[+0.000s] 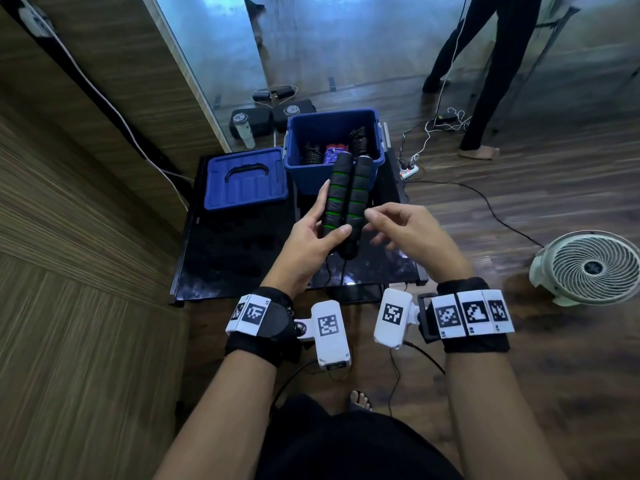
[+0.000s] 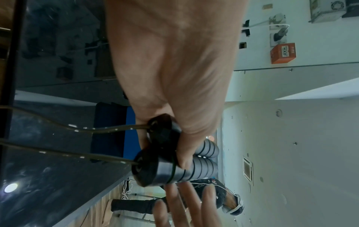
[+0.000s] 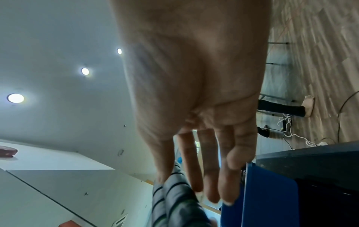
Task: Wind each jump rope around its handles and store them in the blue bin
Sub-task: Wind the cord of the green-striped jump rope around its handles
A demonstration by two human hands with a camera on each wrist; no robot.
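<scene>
The right hand (image 3: 194,92) hangs with fingers (image 3: 226,176) relaxed beside the blurred, seemingly untouched striped handles (image 3: 174,199).

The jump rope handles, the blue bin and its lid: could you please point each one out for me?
jump rope handles (image 1: 346,199), head view, on the foam grip of the pair.
blue bin (image 1: 304,180), head view, on its front wall.
lid (image 1: 246,188), head view, on its top surface below the handle.

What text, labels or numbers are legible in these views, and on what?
"FIRE": on the orange wall box, a fire alarm call point by its look, seen sideways; its smaller print is too blurred to read.
Red lettering on the bystander's dark shirt: blurred, unreadable.
Wrist tags: black-and-white fiducial patterns only, no words.
Jump rope handles, blue bin, bin lid, white floor fan: no readable text.
</scene>
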